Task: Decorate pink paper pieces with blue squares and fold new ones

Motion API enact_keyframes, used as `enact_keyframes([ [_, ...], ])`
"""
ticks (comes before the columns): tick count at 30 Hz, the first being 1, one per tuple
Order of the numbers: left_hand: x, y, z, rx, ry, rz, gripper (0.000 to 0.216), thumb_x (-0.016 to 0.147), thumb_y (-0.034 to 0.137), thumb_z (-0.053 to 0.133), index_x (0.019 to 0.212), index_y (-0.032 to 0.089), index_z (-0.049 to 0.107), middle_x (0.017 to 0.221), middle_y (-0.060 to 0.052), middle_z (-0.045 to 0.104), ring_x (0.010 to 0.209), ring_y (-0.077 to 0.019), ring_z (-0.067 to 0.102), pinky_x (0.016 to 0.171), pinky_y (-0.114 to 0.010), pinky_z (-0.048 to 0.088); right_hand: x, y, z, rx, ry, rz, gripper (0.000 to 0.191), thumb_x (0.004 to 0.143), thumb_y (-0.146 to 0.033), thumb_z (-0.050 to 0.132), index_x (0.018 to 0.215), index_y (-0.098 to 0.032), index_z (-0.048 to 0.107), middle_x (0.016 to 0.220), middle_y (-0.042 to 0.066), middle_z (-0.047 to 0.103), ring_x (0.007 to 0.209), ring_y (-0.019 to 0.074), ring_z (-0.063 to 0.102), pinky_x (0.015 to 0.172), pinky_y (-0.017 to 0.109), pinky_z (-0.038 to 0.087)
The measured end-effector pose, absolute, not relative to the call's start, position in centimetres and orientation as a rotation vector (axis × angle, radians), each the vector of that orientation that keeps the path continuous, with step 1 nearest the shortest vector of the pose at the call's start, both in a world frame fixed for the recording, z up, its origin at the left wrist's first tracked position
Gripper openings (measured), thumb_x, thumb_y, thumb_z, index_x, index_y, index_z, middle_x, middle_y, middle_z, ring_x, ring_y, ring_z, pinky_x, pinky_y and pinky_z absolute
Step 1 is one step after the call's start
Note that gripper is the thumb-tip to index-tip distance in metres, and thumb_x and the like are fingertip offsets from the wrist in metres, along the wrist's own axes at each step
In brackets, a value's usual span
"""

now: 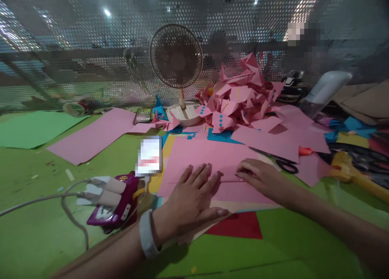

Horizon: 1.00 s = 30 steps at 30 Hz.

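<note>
Nearest, smooth green tabletop (291,242) gives a broad strip of room between the two forearms. Just beyond it, a flat red sheet (243,225) shows its straight edge and one corner, its far side overlapped by paler paper. The left hand (188,198), with a pale band (148,234) at the wrist, lies palm down, fingers extended and slightly apart, on the pink sheet (209,151). This matte sheet lies flat in the middle of the table, its long near edge running crosswise between the hands over another pink layer. The right hand (258,177) is curled, fingertips together at that edge; whether they pinch the paper cannot be told. To the left sits a glossy purple block (132,190) bearing white plugs, with a phone (149,155) close to the sheet's left side. Black scissors (263,152) rest against the right side, narrowing the room there. Farther back, creased, angular pink pieces (240,96) form a heap beside a round-caged fan (176,56); behind stands a perforated screen (106,36).
</note>
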<state>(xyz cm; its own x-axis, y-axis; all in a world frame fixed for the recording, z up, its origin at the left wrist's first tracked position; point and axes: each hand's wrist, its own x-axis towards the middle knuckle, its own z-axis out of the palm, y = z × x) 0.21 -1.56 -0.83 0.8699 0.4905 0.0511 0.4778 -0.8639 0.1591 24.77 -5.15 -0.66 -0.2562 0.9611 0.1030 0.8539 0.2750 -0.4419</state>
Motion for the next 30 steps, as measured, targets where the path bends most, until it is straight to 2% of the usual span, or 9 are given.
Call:
enact_keyframes([
  [7,0.3,-1.7,-0.6,2.875,0.767,0.122,0.079,0.081,0.069,0.028,0.142,0.022,0.016,0.148,-0.011,0.021,0.135,-0.0307,0.016,0.107,-0.051,0.013,24.6,-5.3,-0.6,-1.680,-2.160,0.419,0.015,0.087,-0.028,0.046,0.082,-0.020,0.057,0.080,0.002,0.061,0.076,0.0154,0.054,0.067,0.028,0.038],
  [18,0.5,-1.2,-0.6,2.967,0.734,0.120,0.071,0.084,0.063,0.032,0.142,0.024,0.018,0.148,-0.009,0.022,0.135,-0.0306,0.016,0.107,-0.051,0.017,27.8,-4.2,0.0,-1.784,-2.118,0.605,0.020,0.086,-0.035,0.049,0.081,-0.019,0.059,0.072,0.000,0.063,0.064,0.0133,0.056,0.056,0.023,0.037],
  [20,0.4,-1.1,-0.8,2.990,0.745,0.106,0.074,0.083,0.065,0.033,0.143,0.025,0.015,0.148,-0.009,0.020,0.135,-0.0307,0.015,0.107,-0.051,0.016,27.5,-4.6,0.6,-1.807,-2.064,0.484,0.022,0.088,-0.034,0.045,0.082,-0.018,0.060,0.076,0.001,0.065,0.068,0.0145,0.058,0.060,0.025,0.041],
  [22,0.4,-1.0,-1.3,3.021,0.743,0.100,0.076,0.082,0.066,0.033,0.143,0.025,0.013,0.149,-0.008,0.019,0.136,-0.0304,0.014,0.107,-0.050,0.015,26.5,-5.4,1.2,-1.766,-2.023,0.272,0.028,0.091,-0.033,0.039,0.092,-0.017,0.061,0.091,0.006,0.067,0.085,0.0174,0.059,0.074,0.031,0.044],
  [24,0.3,-0.8,-1.7,3.057,0.738,0.111,0.078,0.081,0.066,0.034,0.143,0.025,0.011,0.149,-0.009,0.017,0.136,-0.0299,0.013,0.108,-0.049,0.014,25.1,-6.6,1.3,-1.646,-2.118,0.141,0.038,0.093,-0.037,0.035,0.113,-0.014,0.057,0.117,0.011,0.059,0.111,0.0210,0.051,0.094,0.037,0.036],
  [26,0.3,-0.6,-2.0,3.094,0.719,0.142,0.080,0.081,0.066,0.036,0.144,0.023,0.011,0.148,-0.010,0.017,0.136,-0.0298,0.014,0.108,-0.049,0.014,23.8,-7.7,0.9,-1.572,-2.317,0.185,0.058,0.091,-0.049,0.034,0.133,-0.009,0.040,0.140,0.015,0.037,0.130,0.0246,0.030,0.105,0.041,0.025],
  [28,0.3,-0.4,-2.1,3.122,0.698,0.171,0.079,0.081,0.065,0.036,0.143,0.022,0.013,0.148,-0.010,0.019,0.135,-0.0301,0.017,0.107,-0.048,0.015,22.9,-8.5,0.1,-1.539,-2.465,0.291,0.075,0.087,-0.058,0.032,0.140,-0.005,0.025,0.147,0.018,0.018,0.136,0.0260,0.015,0.109,0.043,0.018],
  [30,0.3,-0.3,-2.1,3.141,0.681,0.196,0.078,0.080,0.065,0.036,0.143,0.023,0.016,0.147,-0.009,0.022,0.134,-0.0297,0.020,0.107,-0.046,0.017,22.4,-8.8,-0.7,-1.547,-2.517,0.375,0.084,0.084,-0.064,0.029,0.141,-0.002,0.019,0.147,0.020,0.013,0.136,0.0267,0.008,0.111,0.044,0.013],
])
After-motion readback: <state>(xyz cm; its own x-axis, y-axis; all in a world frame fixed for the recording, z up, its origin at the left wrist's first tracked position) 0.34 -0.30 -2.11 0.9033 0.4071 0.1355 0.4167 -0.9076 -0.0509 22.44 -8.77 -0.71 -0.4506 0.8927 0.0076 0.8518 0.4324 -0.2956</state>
